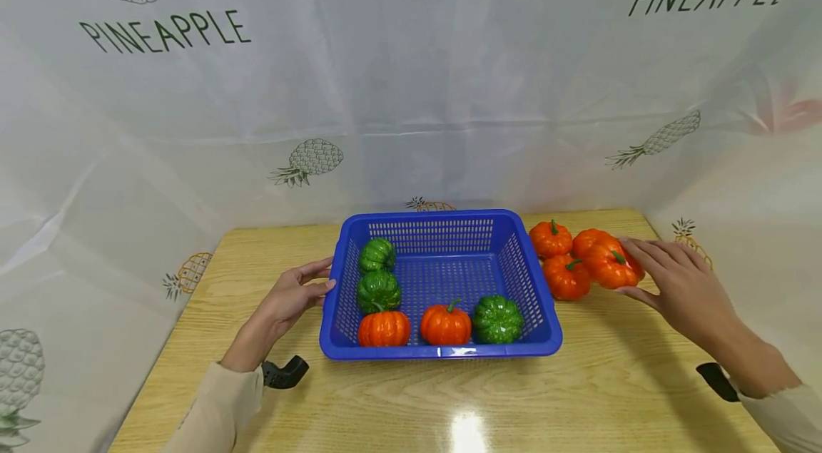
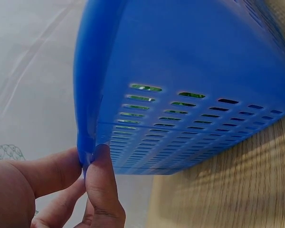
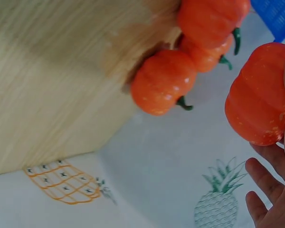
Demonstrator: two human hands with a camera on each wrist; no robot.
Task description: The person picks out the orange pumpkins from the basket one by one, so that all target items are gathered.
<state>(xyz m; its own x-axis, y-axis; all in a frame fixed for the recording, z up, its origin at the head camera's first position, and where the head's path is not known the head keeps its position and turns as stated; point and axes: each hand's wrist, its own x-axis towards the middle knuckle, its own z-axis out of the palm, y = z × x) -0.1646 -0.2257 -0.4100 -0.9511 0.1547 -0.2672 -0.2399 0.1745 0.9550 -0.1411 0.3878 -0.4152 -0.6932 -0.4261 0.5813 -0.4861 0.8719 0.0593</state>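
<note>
A blue plastic basket (image 1: 443,353) stands on the table, and my left hand (image 1: 292,299) pinches its left rim between thumb and fingers, as the left wrist view shows close up. Inside lie three green toy pumpkins, two along the left wall and one green pumpkin (image 1: 497,319) at the front right. Two orange pumpkins sit along the front wall, one of them an orange pumpkin (image 1: 446,325) near the middle. On the right, my right hand (image 1: 690,289) grips another orange pumpkin (image 3: 259,95), raised above the table.
Beside the basket's right wall, several orange pumpkins (image 1: 566,277) lie close together on the wooden table (image 1: 385,403). A white sheet (image 1: 417,82) printed with pineapples hangs behind the table and along its sides.
</note>
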